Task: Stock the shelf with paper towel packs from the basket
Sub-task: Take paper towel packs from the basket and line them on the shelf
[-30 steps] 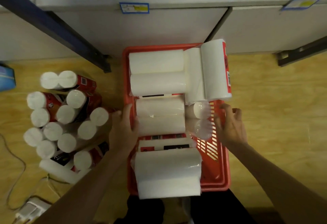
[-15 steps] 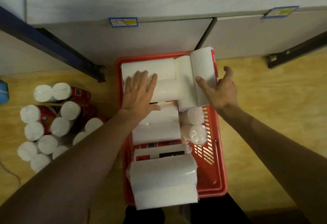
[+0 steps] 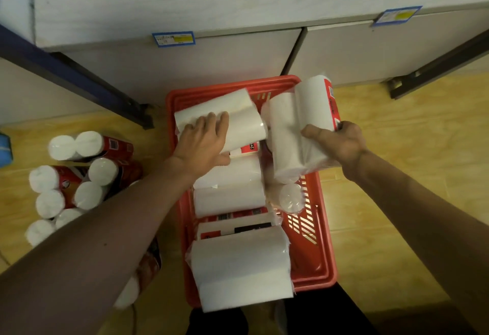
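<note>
half a second back the left hand [image 3: 202, 140] lay flat with straight fingers on the packs at the far end of the red basket [image 3: 321, 260], and the right hand [image 3: 341, 144] was only just closing on the upright pack by the right wall. now both hands have a hold. the left hand's fingers curl over the top of the far-left pack [image 3: 238, 119], thumb under its near side, and that pack has tipped up at an angle, its far end off the ones below. the right hand grips the right pack [image 3: 299, 133] near its lower end, thumb across the white front and fingers wrapped round the red-printed side, and the pack now leans out over the basket's right rim, raised clear of its old slot.

so the reach has become a lift, two packs at once. judging by this, the next move is to carry them up to the grey shelf [image 3: 211, 4] just beyond the basket; nothing from this pair has reached it yet.

several more packs remain in the basket: two lying across the middle [image 3: 229, 194], one standing on end by the right wall [image 3: 290, 198], and a big one hanging over the near rim [image 3: 238, 276]. another cluster of packs [image 3: 76, 176] stands on the wooden floor [image 3: 397, 176] to the left, well apart from the basket. the plastic wrap looks slippery, so a one-handed hold on each could slide.
</note>
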Available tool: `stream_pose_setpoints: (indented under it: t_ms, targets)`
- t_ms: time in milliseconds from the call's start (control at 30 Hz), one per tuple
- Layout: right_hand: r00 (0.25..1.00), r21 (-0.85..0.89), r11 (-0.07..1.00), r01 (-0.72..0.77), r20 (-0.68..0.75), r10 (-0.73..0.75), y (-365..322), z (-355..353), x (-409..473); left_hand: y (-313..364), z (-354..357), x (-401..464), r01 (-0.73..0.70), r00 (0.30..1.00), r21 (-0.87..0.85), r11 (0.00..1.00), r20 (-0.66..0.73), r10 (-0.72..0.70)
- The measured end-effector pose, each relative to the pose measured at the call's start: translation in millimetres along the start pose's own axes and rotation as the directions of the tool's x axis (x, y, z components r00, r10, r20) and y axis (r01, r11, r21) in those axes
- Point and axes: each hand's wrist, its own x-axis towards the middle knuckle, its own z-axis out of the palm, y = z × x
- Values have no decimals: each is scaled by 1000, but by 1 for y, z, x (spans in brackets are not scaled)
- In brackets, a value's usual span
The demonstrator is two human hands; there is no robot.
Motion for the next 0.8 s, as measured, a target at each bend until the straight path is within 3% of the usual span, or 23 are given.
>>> stream_pose_setpoints:
  t_ms: [100, 267, 333, 433, 500, 633, 733, 800]
  targets:
    - [1000, 119, 993, 1, -22, 2, 2, -14, -18, 0, -28, -9, -18, 1000, -209, 978, -12, 16]
    - [1000, 277, 961, 6, 1, -6, -8, -37, -54, -1, -72, -33, 137, 989, -526, 839, 32, -142]
    - [1000, 288, 957, -13, 16, 9, -15, -41, -71, -3, -87, -45, 217, 969, -719, 660, 80, -232]
    - [999, 334, 942, -18, 31, 9, -31, -47, -100, -3, -114, -70, 295, 912, -907, 301, 174, -371]
    - [999, 354, 935, 2, 34, -15, -42, -50, -119, -4, -130, -84, 300, 892, -943, 143, 225, -392]
    - [999, 364, 932, 2, 38, -17, -75, -62, -157, -18, -169, -110, 231, 902, -972, -52, 234, -363]
    - [991, 378, 926, -4, 125, -47, -102, -76, -184, -37, -202, -132, 220, 893, -968, -121, 249, -375]
    - [982, 360, 933, 17, 167, -82, -120, -85, -203, -52, -228, -147, 221, 896, -969, -110, 247, -369]
